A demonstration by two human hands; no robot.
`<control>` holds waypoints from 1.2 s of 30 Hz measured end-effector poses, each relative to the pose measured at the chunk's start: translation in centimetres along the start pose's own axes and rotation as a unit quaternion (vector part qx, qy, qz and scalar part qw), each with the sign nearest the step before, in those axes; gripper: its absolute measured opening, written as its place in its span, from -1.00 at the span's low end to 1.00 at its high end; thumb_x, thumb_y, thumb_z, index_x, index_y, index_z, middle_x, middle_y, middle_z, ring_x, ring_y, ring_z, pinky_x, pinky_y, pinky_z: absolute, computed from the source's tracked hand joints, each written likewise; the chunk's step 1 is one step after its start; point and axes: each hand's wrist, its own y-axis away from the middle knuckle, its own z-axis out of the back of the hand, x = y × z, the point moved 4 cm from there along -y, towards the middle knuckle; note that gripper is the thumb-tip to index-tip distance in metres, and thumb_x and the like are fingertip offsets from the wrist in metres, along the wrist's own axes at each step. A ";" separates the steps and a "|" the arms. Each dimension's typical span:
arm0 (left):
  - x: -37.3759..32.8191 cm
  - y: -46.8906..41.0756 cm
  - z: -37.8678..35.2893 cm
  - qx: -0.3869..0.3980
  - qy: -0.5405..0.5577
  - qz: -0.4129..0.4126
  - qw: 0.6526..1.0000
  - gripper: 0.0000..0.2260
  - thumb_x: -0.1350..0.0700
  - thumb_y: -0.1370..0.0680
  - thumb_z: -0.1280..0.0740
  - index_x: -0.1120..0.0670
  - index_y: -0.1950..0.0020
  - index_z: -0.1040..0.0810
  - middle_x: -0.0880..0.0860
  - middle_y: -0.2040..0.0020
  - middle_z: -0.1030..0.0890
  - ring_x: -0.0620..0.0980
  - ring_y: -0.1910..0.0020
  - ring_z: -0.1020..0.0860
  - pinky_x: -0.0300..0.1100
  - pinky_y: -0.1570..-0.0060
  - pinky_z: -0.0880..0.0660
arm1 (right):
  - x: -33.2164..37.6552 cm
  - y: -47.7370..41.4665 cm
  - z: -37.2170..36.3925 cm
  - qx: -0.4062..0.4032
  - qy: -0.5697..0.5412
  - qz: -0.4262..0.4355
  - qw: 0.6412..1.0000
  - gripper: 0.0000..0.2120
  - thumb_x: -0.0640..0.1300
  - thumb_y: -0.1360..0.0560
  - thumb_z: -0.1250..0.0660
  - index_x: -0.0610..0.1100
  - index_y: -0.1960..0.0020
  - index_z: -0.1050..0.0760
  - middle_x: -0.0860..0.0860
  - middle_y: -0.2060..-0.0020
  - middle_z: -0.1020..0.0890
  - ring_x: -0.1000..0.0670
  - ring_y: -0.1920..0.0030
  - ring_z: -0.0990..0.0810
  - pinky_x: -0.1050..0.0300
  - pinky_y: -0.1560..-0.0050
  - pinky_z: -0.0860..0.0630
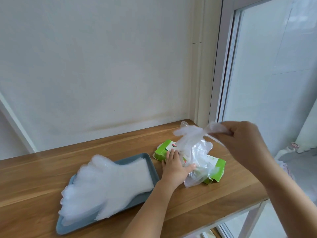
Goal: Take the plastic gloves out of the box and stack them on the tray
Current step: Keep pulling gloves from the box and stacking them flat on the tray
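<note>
With your left hand (175,164) flat on the box (163,150) and right hand (240,140) pinching a glove (190,133), pull slowly, then lay it on the tray (135,156) at 8 o'clock.

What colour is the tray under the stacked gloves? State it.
The tray is blue-grey, seen in the head view.

**A:** Can you read anything on the green box (162,150)?

**B:** No. Its white top panel has a small red mark (174,145) near the far left end, but it's too blurred to tell whether it's a logo or letters.

**A:** What about the other end?

**B:** There are a few dark characters (211,158) on the white strip, too small and soft to read. The plastic gloves (195,152) cover the panel between the two.

**A:** Is there any text elsewhere?

**B:** No word, number or sign is legible anywhere.
</note>
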 end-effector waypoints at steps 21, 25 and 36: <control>-1.4 12.3 15.7 0.006 0.273 -0.139 0.952 -0.80 0.02 -0.45 -0.49 0.02 -0.03 -0.63 -0.18 0.14 -0.63 -0.24 0.08 -0.57 -0.31 -0.02 -0.43 | 10.9 -0.9 -4.8 0.325 0.102 0.037 0.940 -0.44 0.10 -0.58 -0.19 -0.04 0.56 -0.48 0.03 0.72 -0.37 0.11 0.66 -0.27 0.21 0.39 -0.32; 2.4 13.1 17.5 -0.003 0.302 -0.094 0.949 -0.84 0.09 -0.42 -0.53 0.14 0.11 -0.65 -0.02 0.21 -0.65 -0.15 0.19 -0.58 -0.31 0.07 -0.43 | 10.9 -2.3 -5.6 0.358 0.077 0.052 0.929 -0.66 0.10 -0.56 -0.24 -0.04 0.25 -0.63 0.04 0.66 -0.41 0.06 0.56 -0.28 0.17 0.34 -0.30; 11.5 15.4 23.0 0.054 0.363 0.049 0.929 -0.27 -0.16 -0.19 -0.62 0.37 -0.08 -0.55 0.27 0.11 -0.61 0.03 0.22 -0.62 -0.21 0.22 -0.59 | 9.7 -0.9 -13.6 0.365 -0.229 -0.025 0.902 -0.82 -0.26 -0.45 -0.42 -0.34 0.06 -0.49 -0.01 0.38 -0.64 0.12 0.40 -0.60 0.33 0.40 -0.49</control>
